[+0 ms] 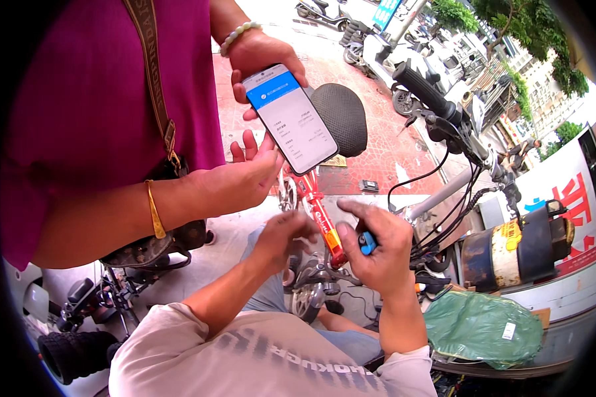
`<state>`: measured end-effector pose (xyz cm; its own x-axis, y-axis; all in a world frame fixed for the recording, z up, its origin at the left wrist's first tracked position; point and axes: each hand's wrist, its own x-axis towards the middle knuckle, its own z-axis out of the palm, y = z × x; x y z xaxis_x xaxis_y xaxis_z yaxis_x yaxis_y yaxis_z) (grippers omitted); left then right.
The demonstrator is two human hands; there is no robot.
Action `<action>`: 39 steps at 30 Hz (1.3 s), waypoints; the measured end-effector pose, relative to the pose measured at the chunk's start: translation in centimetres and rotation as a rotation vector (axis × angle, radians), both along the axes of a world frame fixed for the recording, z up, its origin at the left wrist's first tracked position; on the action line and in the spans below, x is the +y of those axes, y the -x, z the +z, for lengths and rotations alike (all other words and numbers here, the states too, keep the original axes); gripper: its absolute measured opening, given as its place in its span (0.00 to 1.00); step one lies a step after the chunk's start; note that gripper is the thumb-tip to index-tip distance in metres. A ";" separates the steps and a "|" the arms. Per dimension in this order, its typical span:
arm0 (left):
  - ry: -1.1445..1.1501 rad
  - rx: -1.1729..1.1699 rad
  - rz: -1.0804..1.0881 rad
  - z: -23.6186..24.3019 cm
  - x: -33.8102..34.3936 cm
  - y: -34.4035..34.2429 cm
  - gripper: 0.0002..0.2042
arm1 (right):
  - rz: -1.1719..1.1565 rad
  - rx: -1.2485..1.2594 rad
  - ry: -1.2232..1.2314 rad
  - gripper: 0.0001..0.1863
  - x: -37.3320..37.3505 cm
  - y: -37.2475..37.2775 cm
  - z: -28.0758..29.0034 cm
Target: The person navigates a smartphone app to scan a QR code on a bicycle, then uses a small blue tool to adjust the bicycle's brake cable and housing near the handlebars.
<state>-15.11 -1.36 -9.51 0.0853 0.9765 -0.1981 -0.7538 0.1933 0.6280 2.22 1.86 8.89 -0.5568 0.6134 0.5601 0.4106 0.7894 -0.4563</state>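
A: What's nearest?
B: The right hand (377,248) grips a small blue tool (367,243). The left hand (285,235) is beside it, fingers loosely curled, holding nothing.
A: Beyond?
B: A red bicycle frame (321,218), then another person's phone (290,119) held above.

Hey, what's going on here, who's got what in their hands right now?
A person in a light shirt sits low beside a red bicycle frame. Their right hand grips a small blue object; their left hand is raised beside it with fingers loosely curled, apparently holding nothing. Another person in a magenta top stands over them and holds out a smartphone with a lit screen, steadying it with both hands. A black saddle sits just behind the phone, and handlebars are to the right.
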 end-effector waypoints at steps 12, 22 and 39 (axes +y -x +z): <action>-0.689 -0.985 -0.062 9.2 5.0 1.5 0.50 | 0.045 -0.020 -0.051 0.16 1.6 2.8 3.6; -0.584 -0.881 -0.040 4.9 7.2 5.4 0.47 | 0.077 -0.133 -0.086 0.17 2.4 5.3 4.5; -0.858 -0.801 -0.562 4.5 8.5 10.3 0.49 | 0.069 -0.241 -0.089 0.31 2.8 7.5 4.9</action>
<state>-25.40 7.18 -4.96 0.3241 0.5577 0.7641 -0.9223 0.3662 0.1240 -5.30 4.62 13.78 -0.7195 0.5236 0.4563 0.4432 0.8519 -0.2789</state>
